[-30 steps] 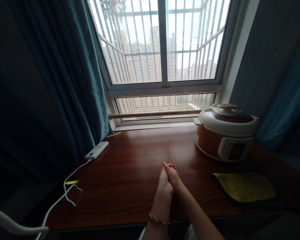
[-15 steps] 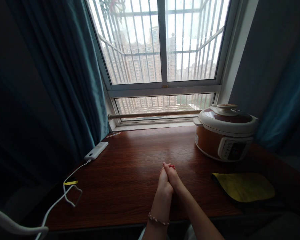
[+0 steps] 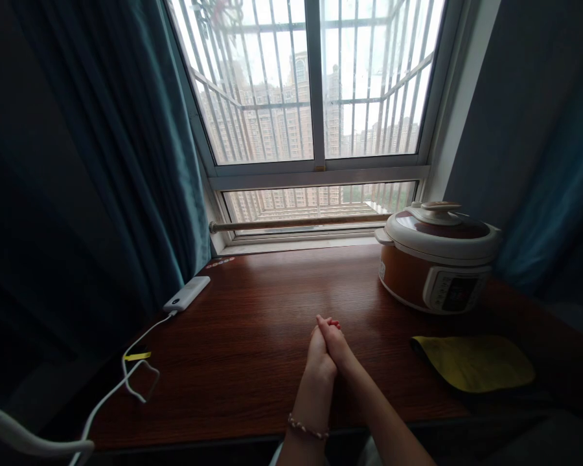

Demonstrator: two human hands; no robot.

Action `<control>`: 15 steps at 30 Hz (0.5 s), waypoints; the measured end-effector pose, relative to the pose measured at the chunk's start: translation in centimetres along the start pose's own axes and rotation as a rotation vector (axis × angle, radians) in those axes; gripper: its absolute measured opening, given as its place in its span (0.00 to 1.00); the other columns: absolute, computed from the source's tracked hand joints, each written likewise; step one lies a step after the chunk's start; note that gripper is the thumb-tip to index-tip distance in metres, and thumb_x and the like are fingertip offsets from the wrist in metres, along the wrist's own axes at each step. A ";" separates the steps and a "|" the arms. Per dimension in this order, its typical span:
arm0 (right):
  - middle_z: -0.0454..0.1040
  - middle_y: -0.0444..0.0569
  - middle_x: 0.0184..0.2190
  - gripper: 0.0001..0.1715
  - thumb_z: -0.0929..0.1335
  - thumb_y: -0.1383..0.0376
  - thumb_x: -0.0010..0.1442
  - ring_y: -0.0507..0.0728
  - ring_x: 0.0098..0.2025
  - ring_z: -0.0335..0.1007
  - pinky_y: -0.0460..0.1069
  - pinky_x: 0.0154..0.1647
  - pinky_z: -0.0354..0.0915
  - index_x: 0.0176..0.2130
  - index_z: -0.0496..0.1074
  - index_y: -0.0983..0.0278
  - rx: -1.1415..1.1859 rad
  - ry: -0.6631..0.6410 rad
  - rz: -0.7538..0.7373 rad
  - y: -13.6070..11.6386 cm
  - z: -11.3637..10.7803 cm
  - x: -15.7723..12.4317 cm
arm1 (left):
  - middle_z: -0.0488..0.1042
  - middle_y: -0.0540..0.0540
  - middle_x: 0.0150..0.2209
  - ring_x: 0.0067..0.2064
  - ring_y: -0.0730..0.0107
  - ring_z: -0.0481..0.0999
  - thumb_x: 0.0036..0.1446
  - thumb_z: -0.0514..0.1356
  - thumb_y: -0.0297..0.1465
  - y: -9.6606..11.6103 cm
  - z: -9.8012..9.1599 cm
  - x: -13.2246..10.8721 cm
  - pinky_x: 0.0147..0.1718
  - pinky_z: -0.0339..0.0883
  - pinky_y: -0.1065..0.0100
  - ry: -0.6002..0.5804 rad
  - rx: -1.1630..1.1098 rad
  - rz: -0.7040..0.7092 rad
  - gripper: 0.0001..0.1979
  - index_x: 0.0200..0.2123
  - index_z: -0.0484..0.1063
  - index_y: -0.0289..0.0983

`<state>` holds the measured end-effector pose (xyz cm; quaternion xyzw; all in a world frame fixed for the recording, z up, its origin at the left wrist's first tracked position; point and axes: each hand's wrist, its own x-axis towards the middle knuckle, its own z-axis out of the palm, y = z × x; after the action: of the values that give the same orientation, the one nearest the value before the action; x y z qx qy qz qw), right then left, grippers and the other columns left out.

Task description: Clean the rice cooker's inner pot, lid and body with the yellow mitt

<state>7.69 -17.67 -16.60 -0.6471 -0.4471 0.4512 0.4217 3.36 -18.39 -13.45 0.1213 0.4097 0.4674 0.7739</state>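
My left hand (image 3: 318,350) and my right hand (image 3: 337,344) are clasped together over the dark red-brown wooden table (image 3: 243,336), near its front middle. Their fingers are closed around each other, and no object shows between them. Part of the left fingers is hidden by the right hand. A braided bracelet (image 3: 308,427) circles my left wrist. To the right of the hands, a folded yellow cloth or pouch (image 3: 476,364) with a dark edge lies flat on the table.
An orange-and-white electric pressure cooker (image 3: 437,259) stands at the back right. On the left, a white power bank (image 3: 188,294) has a white cable (image 3: 101,398) with a yellow tag (image 3: 137,356). A barred window (image 3: 315,97), a horizontal rod (image 3: 301,223) and a blue curtain (image 3: 150,162) border the table.
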 end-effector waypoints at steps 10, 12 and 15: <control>0.76 0.53 0.30 0.40 0.54 0.39 0.55 0.60 0.40 0.72 0.51 0.48 0.60 0.33 0.76 0.67 -0.002 -0.004 -0.003 -0.1 0.0 -0.1 | 0.69 0.50 0.19 0.19 0.75 0.68 0.49 0.63 0.33 0.0 0.0 -0.1 0.21 0.64 0.72 0.007 0.012 -0.018 0.11 0.20 0.67 0.33; 0.76 0.54 0.30 0.41 0.54 0.38 0.55 0.61 0.40 0.72 0.51 0.48 0.60 0.33 0.76 0.67 -0.001 -0.006 -0.006 -0.2 0.0 -0.2 | 0.69 0.50 0.19 0.19 0.75 0.68 0.49 0.63 0.32 0.1 0.1 -0.1 0.21 0.64 0.72 0.007 0.012 -0.017 0.11 0.20 0.67 0.33; 0.76 0.54 0.29 0.41 0.53 0.38 0.55 0.61 0.41 0.72 0.51 0.48 0.61 0.33 0.75 0.66 -0.003 -0.011 -0.015 -0.2 -0.1 -0.2 | 0.69 0.49 0.19 0.19 0.75 0.68 0.50 0.62 0.31 0.1 0.1 -0.2 0.21 0.64 0.73 0.007 0.010 -0.014 0.10 0.20 0.68 0.33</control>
<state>7.70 -17.85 -16.33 -0.6418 -0.4549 0.4509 0.4217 3.33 -18.51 -13.20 0.1207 0.4159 0.4604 0.7750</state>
